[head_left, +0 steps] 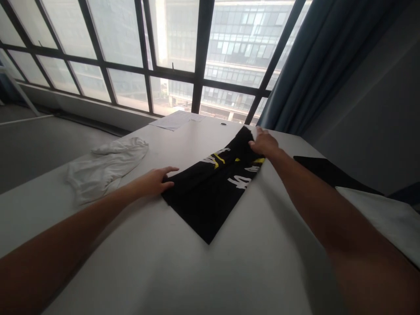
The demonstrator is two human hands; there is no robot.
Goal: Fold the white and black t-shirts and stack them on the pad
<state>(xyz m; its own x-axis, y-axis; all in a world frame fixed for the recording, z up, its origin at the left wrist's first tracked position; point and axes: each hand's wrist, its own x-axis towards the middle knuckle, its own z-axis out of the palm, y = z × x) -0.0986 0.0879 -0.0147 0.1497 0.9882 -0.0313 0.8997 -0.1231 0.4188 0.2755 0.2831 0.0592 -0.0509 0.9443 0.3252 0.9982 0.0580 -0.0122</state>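
Note:
A black T-shirt (210,203) with white and yellow print lies folded, partly bunched, on the white table, one corner pointing toward me. My left hand (156,181) rests at its left edge, thumb and index finger apart, touching the cloth there. At the far right end, my right hand (265,142) is closed on the shirt's edge, and that part looks raised off the table. Some of the right hand's fingertips are hidden behind the cloth.
A crumpled white garment (110,166) lies on the left of the table (197,280). Paper sheets (175,120) and a round cable hole (223,124) are at the far edge. Dark cloth (323,170) and white cloth (377,214) lie at right. Windows and a blue curtain (311,65) stand behind.

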